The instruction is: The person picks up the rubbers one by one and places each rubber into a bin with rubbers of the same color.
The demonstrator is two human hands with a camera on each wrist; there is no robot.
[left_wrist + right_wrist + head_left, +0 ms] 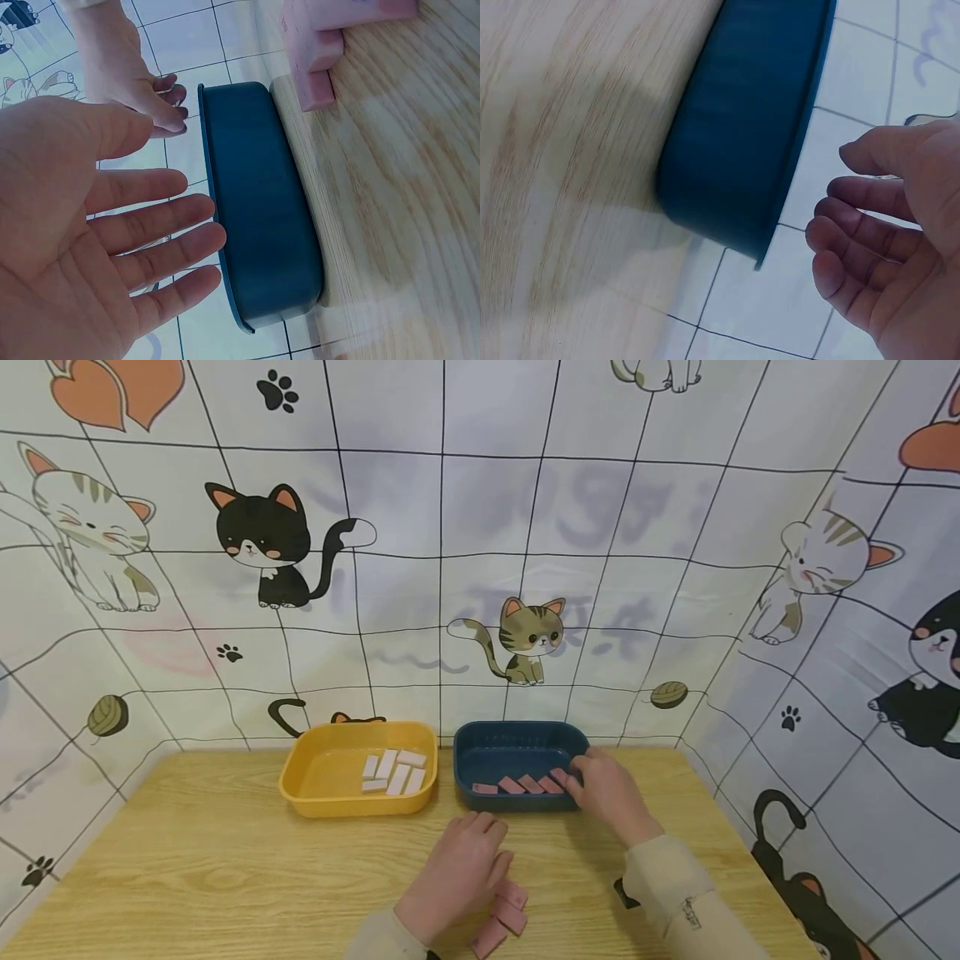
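Note:
Inside the dark blue tray (517, 802), a row of several small pink blocks (531, 785) lies along the front side. My right hand (611, 793) is over the tray's right end, fingertips right by the last pink block in the row. In the right wrist view its fingers (855, 232) are loosely bent, with a gap between thumb and index finger. My left hand (461, 872) is above the table in front of the tray, palm bare and fingers nearly straight in the left wrist view. Beside it on the table lie pink blocks (510, 916), partly hidden by the hand.
To the left of the blue tray stands a yellow tray (315, 777) holding several white blocks (397, 779). Both trays stand near the back edge of the wooden table (262, 877). A cat-patterned cloth (405, 593) hangs behind and at the sides.

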